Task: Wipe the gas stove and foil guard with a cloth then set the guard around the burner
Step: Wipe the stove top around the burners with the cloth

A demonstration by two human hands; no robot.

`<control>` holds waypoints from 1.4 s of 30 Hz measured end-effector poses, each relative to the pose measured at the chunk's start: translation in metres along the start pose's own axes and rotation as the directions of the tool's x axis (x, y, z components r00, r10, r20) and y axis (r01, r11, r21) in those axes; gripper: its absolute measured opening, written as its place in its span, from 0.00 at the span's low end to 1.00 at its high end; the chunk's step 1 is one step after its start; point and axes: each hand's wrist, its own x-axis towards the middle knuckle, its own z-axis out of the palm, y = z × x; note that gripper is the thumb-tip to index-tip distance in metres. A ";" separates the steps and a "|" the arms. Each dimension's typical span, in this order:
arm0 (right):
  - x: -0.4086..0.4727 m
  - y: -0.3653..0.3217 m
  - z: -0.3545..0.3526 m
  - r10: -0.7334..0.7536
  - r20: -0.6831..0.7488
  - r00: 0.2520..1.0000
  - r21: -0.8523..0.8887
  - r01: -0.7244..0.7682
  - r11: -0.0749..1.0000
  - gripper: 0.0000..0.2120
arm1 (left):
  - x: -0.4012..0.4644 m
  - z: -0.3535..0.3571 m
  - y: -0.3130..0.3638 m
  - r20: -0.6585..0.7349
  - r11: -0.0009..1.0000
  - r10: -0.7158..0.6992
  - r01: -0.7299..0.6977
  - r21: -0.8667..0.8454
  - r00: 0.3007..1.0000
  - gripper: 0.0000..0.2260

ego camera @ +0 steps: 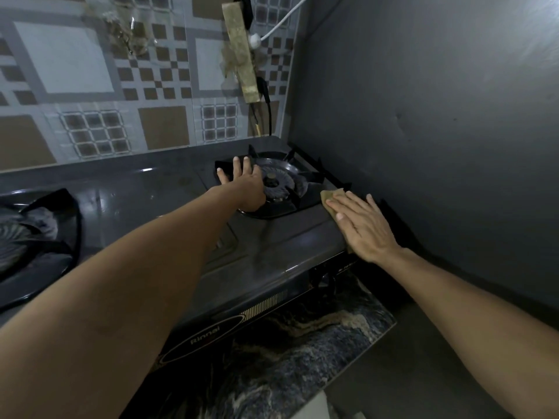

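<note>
Right of centre in the frame, the person's right hand (361,226) lies flat with fingers straight on a tan cloth (331,197), pressing it onto the dark top of the gas stove (272,246) near its right edge, close to the grey wall (438,116). The left hand (242,184) reaches to mid-frame and rests open, fingers spread, on the black pan support (290,204) beside the burner (273,184); it grips nothing. The cloth looks thin, soft and light, so it should bunch or slide unless the palm keeps it pinned flat, and the best hold is probably a broad palm press as now, or a pinch at the corner that peeks out beyond the fingertips. The stove top looks glossy and hard, likely slick when damp, and the pan support seems a loose, stiff, fairly heavy piece that may shift if pushed, which would explain a steadying hand on it. No foil guard can be made out around this burner, and where it lies cannot be told. A second burner (27,234) sits at the left edge. On the stove's front panel, lower centre, the brand "Rinnai" (205,335) reads inside an oval; small white lettering near the right-hand knob is too blurred to read.
</note>
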 end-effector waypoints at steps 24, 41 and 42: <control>-0.026 -0.170 0.009 -0.254 0.039 0.966 -0.080 0.256 0.963 0.30 | -0.083 -0.035 -0.130 -0.212 0.967 -0.254 0.240 -0.090 0.944 0.29; 0.018 -0.209 0.016 -0.250 0.008 0.968 0.372 0.229 0.899 0.25 | -0.133 -0.022 -0.194 -0.209 0.901 -0.433 0.427 -0.076 0.877 0.30; 0.014 -0.200 0.012 -0.322 0.000 0.947 0.361 0.300 0.883 0.23 | -0.134 -0.020 -0.198 -0.212 0.903 -0.429 0.422 -0.080 0.878 0.30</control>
